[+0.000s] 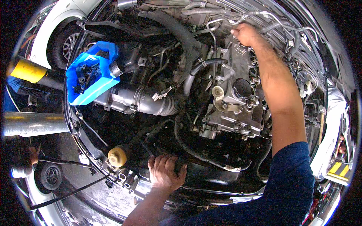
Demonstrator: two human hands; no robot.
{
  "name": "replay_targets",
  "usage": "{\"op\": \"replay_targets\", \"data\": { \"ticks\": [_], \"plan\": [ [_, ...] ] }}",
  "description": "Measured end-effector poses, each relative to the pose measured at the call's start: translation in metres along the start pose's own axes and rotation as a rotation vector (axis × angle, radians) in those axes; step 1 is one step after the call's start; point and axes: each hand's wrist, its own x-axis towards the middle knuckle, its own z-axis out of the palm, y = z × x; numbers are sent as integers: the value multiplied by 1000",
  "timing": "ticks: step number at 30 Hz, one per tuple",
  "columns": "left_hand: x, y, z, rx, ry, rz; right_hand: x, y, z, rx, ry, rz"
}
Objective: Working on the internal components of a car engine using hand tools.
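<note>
My right hand (247, 35) reaches over the engine to the far end of the metal valve cover (235, 62). Its fingers are closed there, close to thin metal pipes (215, 23), and hide whatever they hold. My left hand (167, 174) leans on the dark near edge of the engine bay, thumb apart from the other fingers. Nothing shows in that hand. A round black oil filler cap (242, 89) sits on the valve cover, left of my right forearm.
At the left, a blue cut-open plastic jug (77, 98) holds small dark parts. A ribbed black air intake hose (154, 103) runs toward the engine. Near my left hand is a yellowish round cap (117, 156). Beyond the bay stand a metal post (36, 123) and a white car (45, 26).
</note>
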Motion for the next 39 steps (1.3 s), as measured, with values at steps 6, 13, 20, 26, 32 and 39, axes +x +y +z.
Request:
{"op": "replay_targets", "data": {
  "ticks": [6, 13, 20, 26, 32, 39],
  "plan": [
    [0, 0, -1, 11, -36, -13, 3, 6, 2, 113, -164, -91],
    [2, 1, -2, 6, -29, -23, 3, 1, -2, 52, -253, 29],
    [3, 1, -3, 30, -22, -7, 5, 2, 1, -211, -112, -2],
    [3, 1, -4, 10, -46, -15, 6, 3, 3, -16, -73, 44],
    [3, 1, -4, -5, -16, -1, 4, 3, 0, 51, -228, -10],
    [1, 1, -1, 37, -35, -11, 9, 1, -1, -131, -119, 42]
  ]
}}
